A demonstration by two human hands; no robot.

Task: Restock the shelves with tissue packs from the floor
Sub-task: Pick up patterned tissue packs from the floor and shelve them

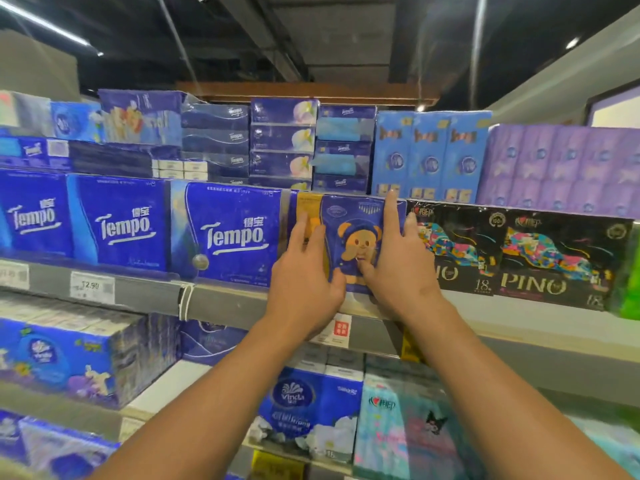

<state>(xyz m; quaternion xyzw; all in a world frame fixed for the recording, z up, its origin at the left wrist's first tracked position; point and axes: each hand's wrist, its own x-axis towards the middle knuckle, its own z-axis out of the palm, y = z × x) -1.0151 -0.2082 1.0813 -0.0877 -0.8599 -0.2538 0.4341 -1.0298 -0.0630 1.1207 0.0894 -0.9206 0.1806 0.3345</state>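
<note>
Store shelf (221, 299): both hands, left (304, 271) and right (398, 268), fingers extended, flat against bear-print tissue pack (353, 216).

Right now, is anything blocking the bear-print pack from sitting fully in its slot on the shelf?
Nothing visible blocks it. The bear-print pack stands on the shelf between the Tempo pack and the black Pino pack, with the left hand and right hand pressing on its front.

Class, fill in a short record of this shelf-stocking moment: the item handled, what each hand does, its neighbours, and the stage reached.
item: bear pack, upright on the shelf
left hand: flat against the pack's left front
right hand: fingers spread on its right front, forefinger at the top edge
neighbours: Tempo pack to the left, Pino pack to the right
stage: pack on the shelf, both hands on it
</note>
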